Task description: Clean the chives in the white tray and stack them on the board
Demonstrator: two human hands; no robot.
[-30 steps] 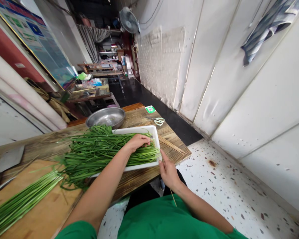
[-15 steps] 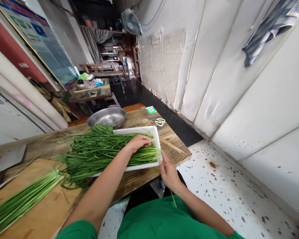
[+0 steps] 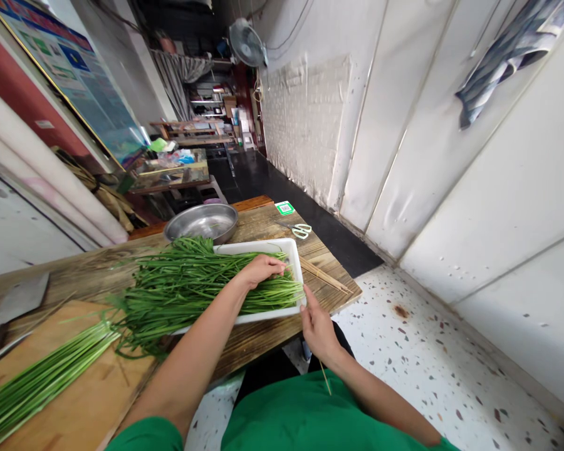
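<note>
A white tray (image 3: 256,247) holds a thick pile of green garlic chives (image 3: 178,282), pale stem ends toward the right, leaves spilling over the left side. My left hand (image 3: 262,269) rests over the stem ends with thumb and fingers pinched together; chive stems lie under and about the fingertips. Beside the tray's near right corner, my right hand (image 3: 317,322) has thumb and forefinger close together by the rim. A thin bamboo skewer (image 3: 326,379) shows below that hand, in line with its fingertips; its upper part is hidden.
A bundle of skewers (image 3: 326,277) and scissors (image 3: 301,230) lie right of the tray. Behind it stands a metal bowl (image 3: 202,222). On the left are a cutting board (image 3: 98,388) with more chives (image 3: 47,382) and a cleaver (image 3: 23,300). The table's right corner borders the floor.
Almost nothing differs. My right hand has shifted very slightly down and left, and the skewer below it has tipped a little.
</note>
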